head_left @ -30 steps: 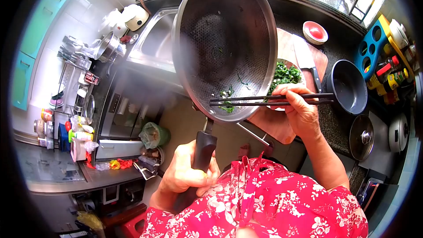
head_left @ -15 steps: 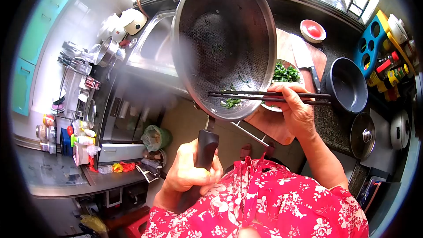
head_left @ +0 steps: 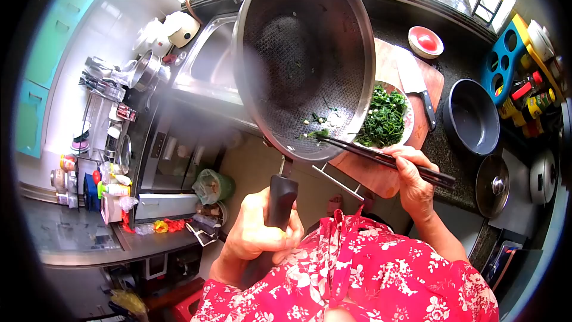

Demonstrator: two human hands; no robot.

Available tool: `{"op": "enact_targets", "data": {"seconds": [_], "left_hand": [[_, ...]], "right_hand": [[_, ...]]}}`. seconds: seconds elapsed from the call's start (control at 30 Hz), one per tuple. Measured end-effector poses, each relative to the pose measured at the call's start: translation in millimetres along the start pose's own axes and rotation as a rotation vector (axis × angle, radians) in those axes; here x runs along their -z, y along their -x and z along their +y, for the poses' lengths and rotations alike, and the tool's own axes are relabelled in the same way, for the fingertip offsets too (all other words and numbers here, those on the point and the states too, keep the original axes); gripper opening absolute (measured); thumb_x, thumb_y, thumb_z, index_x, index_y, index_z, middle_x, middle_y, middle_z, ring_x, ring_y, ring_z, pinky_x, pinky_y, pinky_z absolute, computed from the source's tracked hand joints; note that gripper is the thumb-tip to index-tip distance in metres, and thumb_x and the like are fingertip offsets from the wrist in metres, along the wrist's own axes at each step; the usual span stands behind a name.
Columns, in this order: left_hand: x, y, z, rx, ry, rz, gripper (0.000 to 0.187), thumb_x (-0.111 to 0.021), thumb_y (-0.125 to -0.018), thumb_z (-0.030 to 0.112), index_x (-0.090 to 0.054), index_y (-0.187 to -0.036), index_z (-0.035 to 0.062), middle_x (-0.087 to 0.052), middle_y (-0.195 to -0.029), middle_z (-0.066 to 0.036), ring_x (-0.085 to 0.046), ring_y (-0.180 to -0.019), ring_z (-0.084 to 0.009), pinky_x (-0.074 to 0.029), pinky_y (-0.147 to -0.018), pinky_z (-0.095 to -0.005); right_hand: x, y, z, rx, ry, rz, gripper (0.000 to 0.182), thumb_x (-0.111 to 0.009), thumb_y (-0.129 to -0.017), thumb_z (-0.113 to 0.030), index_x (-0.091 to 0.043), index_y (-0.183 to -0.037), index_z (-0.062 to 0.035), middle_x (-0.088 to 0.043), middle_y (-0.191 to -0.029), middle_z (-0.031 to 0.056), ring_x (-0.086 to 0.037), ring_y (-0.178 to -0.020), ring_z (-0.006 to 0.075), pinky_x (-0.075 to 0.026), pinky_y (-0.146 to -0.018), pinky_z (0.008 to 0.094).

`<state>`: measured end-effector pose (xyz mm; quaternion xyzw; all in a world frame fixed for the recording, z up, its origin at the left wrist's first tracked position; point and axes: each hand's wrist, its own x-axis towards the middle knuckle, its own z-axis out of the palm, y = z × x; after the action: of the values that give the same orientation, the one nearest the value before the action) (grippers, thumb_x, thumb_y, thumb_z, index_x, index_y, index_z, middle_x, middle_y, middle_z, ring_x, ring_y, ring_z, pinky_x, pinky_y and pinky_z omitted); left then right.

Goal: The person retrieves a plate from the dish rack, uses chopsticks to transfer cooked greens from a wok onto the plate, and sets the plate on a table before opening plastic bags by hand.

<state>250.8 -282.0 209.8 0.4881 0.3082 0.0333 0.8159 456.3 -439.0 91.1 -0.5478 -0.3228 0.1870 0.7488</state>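
Observation:
My left hand (head_left: 262,229) is closed round the black handle of a deep dark wok (head_left: 304,42), which tilts toward the plate on its right. In my right hand (head_left: 414,182) is a pair of black chopsticks (head_left: 381,159), their tips inside the wok near its lower rim. The tips touch a few scraps of chopped greens (head_left: 314,135); small pale bits lie beside them. Right of the wok, partly covered by its rim, a white plate (head_left: 409,120) bears a heap of cooked greens (head_left: 384,116).
The plate rests on a wooden cutting board (head_left: 393,182), along with a knife (head_left: 417,83). Nearby are a red-and-white bowl (head_left: 425,42), a dark pot (head_left: 472,116) and a glass lid (head_left: 493,186). A sink (head_left: 208,53) is left of the wok. Steam or blur veils part of the left side.
My right hand has moved down and slightly right, swinging the chopsticks to a slant and uncovering more of the plated greens. The scraps in the wok have shifted. The left hand stays put.

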Motion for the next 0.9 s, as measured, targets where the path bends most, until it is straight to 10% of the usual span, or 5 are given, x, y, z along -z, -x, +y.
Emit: {"op": "enact_targets", "data": {"seconds": [0.7, 0.9], "left_hand": [[-7.7, -9.1, 10.9, 0.028, -0.06, -0.024, 0.035, -0.055, -0.055, -0.007, -0.039, -0.086, -0.0024, -0.053, -0.056, -0.015, -0.047, -0.037, -0.0152, -0.036, -0.036, -0.0263], [-5.7, -8.9, 9.9, 0.028, -0.083, -0.038, 0.035, -0.056, -0.056, -0.005, -0.039, -0.086, -0.0025, -0.054, -0.057, -0.015, -0.047, -0.037, -0.015, -0.036, -0.036, -0.0263]], "right_hand": [[-29.9, 3.5, -31.9, 0.42, 0.142, -0.263, 0.022, -0.061, -0.076, 0.003, -0.057, -0.097, 0.0052, -0.058, -0.101, 0.0224, -0.06, -0.091, 0.0297, -0.049, -0.079, 0.033], [-4.0, -0.3, -7.2, 0.313, 0.373, -0.061, 0.015, -0.058, -0.075, 0.004, -0.059, -0.09, 0.0032, -0.061, -0.095, 0.0179, -0.061, -0.086, 0.0271, -0.049, -0.077, 0.0334]]}}
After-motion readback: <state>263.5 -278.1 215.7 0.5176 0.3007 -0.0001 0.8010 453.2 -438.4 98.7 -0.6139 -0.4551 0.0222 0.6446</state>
